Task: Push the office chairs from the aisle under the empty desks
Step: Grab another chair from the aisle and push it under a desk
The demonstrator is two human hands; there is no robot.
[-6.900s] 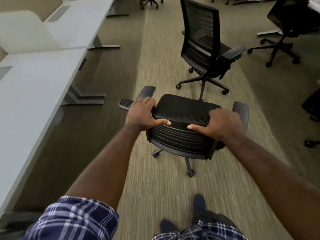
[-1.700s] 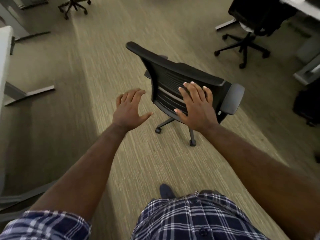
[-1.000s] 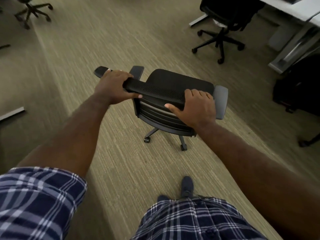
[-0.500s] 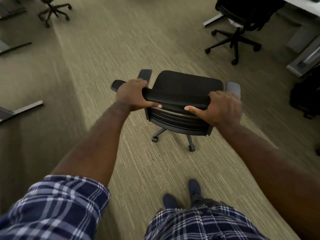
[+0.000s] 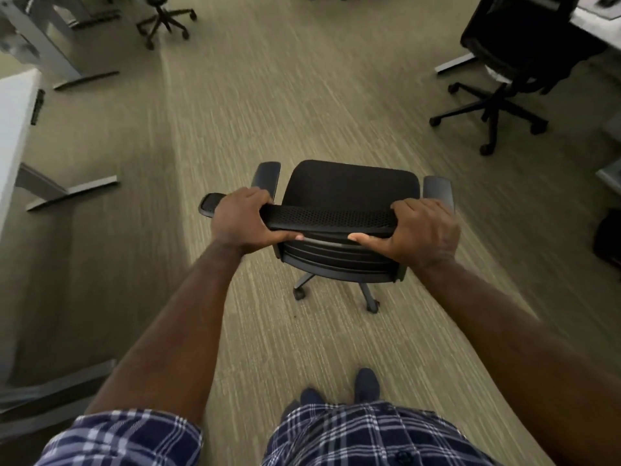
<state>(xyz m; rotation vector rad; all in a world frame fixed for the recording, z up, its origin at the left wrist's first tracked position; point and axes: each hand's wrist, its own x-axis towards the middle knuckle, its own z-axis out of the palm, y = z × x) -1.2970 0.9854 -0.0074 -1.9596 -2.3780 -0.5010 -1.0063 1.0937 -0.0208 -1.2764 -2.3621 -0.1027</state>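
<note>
A black mesh office chair [image 5: 349, 188] stands on the light carpet strip of the aisle, right in front of me, its seat facing away. My left hand [image 5: 247, 222] grips the left end of the backrest's top edge. My right hand [image 5: 421, 230] grips the right end of the same edge. Both thumbs press on the near side of the backrest. The chair's grey armrests stick out on either side of the seat. A white desk [image 5: 13, 119] with grey legs runs along the left edge of the view.
Another black office chair [image 5: 504, 62] stands at the upper right beside a white desk's foot. A third chair's wheeled base [image 5: 166, 20] shows at the top left. Grey desk feet [image 5: 74, 191] lie on the dark carpet to the left. A dark object sits at the right edge.
Both hands went from hovering near the chair to gripping its backrest top. The chair has since turned so its seat faces straight away from me, and the view has swung left.
</note>
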